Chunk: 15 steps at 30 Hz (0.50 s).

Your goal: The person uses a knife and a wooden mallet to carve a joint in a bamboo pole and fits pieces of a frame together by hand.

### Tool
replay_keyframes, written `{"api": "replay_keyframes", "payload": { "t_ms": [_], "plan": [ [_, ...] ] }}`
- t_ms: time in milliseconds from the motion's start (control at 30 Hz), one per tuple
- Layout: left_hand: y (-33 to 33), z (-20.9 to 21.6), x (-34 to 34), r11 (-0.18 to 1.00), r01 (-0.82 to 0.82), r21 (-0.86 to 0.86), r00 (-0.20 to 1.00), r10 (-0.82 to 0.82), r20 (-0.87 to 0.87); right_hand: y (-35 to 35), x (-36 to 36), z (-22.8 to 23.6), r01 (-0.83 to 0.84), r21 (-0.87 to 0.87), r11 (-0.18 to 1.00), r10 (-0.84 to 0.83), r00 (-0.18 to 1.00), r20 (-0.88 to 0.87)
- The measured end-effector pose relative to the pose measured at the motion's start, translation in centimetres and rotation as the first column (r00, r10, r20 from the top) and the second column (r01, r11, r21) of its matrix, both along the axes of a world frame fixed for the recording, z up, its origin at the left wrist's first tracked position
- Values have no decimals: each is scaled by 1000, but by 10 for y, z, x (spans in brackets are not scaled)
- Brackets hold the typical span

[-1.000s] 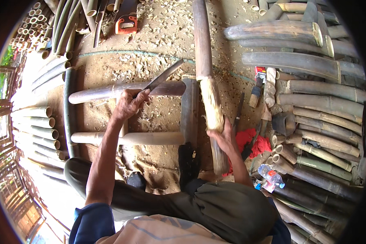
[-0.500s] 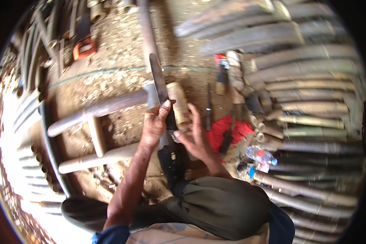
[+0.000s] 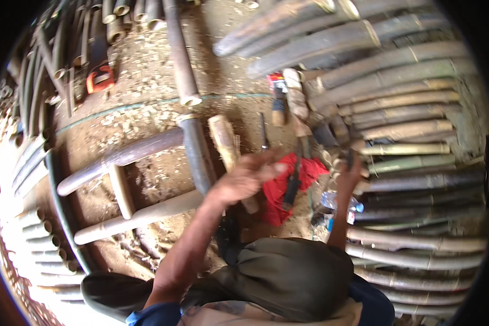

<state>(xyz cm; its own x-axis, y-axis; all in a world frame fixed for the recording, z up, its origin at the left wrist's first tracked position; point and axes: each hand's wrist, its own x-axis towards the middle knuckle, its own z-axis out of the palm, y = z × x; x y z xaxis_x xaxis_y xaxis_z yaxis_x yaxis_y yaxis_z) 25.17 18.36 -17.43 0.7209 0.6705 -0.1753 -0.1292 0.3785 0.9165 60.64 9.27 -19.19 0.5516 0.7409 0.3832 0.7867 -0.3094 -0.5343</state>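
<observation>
The left hand (image 3: 239,182) reaches in from 7 o'clock and hangs over the middle of the view, its fingers loosely spread and stretched toward 2 o'clock, the thumb standing apart; nothing shows in its grasp, though motion blurs the tips. Beneath it runs a pale, shaved bamboo piece (image 3: 223,136), whose upper end points to 11 o'clock and whose lower end shows past the hand at 5 o'clock; whether skin and bamboo touch I cannot tell. The right hand (image 3: 349,175) is at 3 o'clock from the left, its blurred fingers bent round a narrow dark thing (image 3: 350,158) too smeared to name; how tight they are I cannot tell. Just beside that wrist, toward 8 o'clock, lies a clear bottle (image 3: 329,200), partly behind the forearm. Between the 2 hands a red cloth (image 3: 311,167) is spread with a long dark tool (image 3: 293,187) across it. At 10 o'clock from the left hand, near the shaved piece, is a dark bamboo post (image 3: 196,149); toward 9 o'clock, 2 bamboo rails (image 3: 119,161) are joined by a short crosspiece (image 3: 121,191). A long bamboo pole (image 3: 180,54) lies at 11 o'clock and an orange-handled saw (image 3: 100,80) at 10 o'clock, among wood chips (image 3: 126,120).
</observation>
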Motion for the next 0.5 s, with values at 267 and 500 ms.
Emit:
{"api": "replay_keyframes", "payload": {
  "t_ms": [267,500],
  "plan": [
    [-14,-99,-198,736,-667,-112,708,580,-404,64,160,37,17,-691,722,175,963,207],
    [-16,-118,-243,343,-917,-205,399,803,-443,103,263,1,-161,-762,628,143,986,-90]
  ]
}}
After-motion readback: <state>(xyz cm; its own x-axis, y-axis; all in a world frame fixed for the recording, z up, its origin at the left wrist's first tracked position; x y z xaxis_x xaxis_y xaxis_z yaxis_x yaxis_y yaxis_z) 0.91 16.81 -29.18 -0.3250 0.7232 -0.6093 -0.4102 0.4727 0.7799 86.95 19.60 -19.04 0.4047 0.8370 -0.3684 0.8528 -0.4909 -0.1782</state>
